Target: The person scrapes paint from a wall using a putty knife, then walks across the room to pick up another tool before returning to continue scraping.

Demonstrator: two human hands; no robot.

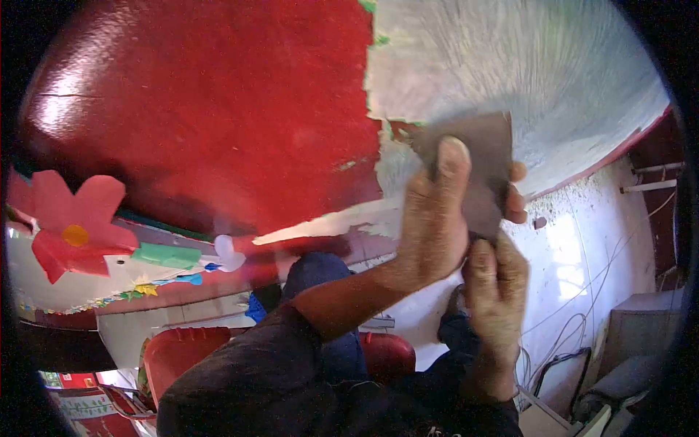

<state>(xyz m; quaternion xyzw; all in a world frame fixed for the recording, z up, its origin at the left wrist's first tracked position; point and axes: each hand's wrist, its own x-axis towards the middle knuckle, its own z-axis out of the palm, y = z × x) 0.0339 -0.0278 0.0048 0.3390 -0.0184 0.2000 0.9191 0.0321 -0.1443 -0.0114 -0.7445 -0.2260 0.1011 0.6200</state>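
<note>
My left hand (435,211) holds a brown-grey rectangular sheet of sandpaper (484,167), its thumb flat on the front and fingertips showing past the right edge. Lower down, my right hand (499,280) pinches the bottom end of the same sheet, fingers bent. Behind the sandpaper rises a wall with glossy red paint (240,109) on the left and a streaky whitish patch (553,80) on the right. The jagged border between them, with green bits, runs just left of the sheet's top. Both hands are slightly blurred.
Paper flowers hang at left, a large pink one (76,226) among them. Below stands a red chair (182,353). Thin cables (575,328) trail over the speckled white floor tiles (564,255) at right, beside a grey box-like unit (641,320).
</note>
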